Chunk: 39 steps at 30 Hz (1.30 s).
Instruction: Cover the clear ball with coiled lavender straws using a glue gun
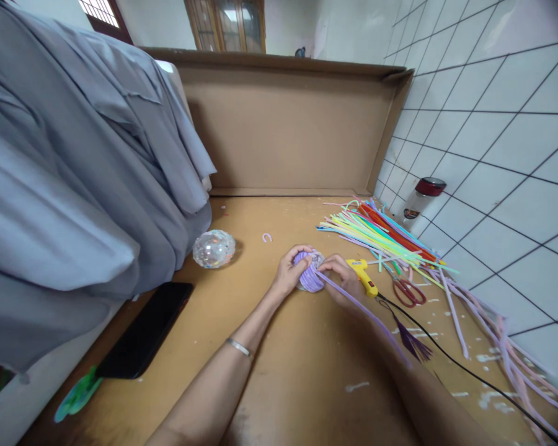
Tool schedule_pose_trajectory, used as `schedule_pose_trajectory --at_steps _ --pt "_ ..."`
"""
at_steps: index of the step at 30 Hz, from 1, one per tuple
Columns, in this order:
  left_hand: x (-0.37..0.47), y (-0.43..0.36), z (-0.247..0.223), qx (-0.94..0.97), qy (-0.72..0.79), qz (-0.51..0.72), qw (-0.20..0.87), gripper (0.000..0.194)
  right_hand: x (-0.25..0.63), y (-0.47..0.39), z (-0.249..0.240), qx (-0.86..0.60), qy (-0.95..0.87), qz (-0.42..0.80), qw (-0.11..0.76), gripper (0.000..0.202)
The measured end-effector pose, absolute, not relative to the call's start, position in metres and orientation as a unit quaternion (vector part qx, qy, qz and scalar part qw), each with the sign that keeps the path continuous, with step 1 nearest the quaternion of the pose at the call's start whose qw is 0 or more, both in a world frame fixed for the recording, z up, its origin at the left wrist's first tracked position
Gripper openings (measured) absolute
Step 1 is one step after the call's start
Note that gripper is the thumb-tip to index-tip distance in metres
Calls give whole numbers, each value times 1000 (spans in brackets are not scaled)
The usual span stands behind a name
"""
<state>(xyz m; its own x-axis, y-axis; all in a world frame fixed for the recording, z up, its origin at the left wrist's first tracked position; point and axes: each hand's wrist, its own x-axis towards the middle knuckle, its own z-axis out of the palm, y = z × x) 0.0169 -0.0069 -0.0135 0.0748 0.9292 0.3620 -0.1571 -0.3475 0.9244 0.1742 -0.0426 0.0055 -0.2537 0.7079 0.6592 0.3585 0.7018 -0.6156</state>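
A round ball (310, 279), partly covered by rows of purple pipe cleaner, is held above the wooden table. My left hand (289, 271) wraps its left side, the thumb lying across the front. On the right side, the fingers of my right hand (341, 277) are pinched at the ball where a long purple strand (367, 313) leaves it. That strand trails down over my right forearm. A clear patch shows at the top of the ball.
Right of my hands lie a yellow glue gun (363, 277) with a black cord, red-handled scissors (408, 292), a purple tassel (411, 341) and colourful pipe cleaners (381, 232). A clear faceted ball (214, 249) and black phone (145, 330) are left. Cardboard (288, 130) stands behind.
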Motion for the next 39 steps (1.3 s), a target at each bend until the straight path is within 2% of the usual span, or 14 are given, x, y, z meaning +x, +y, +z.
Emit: schedule_pose_trajectory --at_steps 3,10,20,30,39 --pt "17 -7 -13 572 337 592 457 20 175 -40 -1 -355 -758 161 523 18" --pt "18 -7 -14 579 345 592 442 19 174 -31 -9 -397 -753 170 497 31" --pt "17 -5 -16 583 350 592 433 19 161 -11 -10 -365 -753 156 526 27" --pt "18 -8 -13 584 347 593 434 18 159 -15 -7 -393 -777 58 489 28" --pt "17 -6 -16 578 339 602 434 22 161 -18 -8 -366 -745 164 533 29"
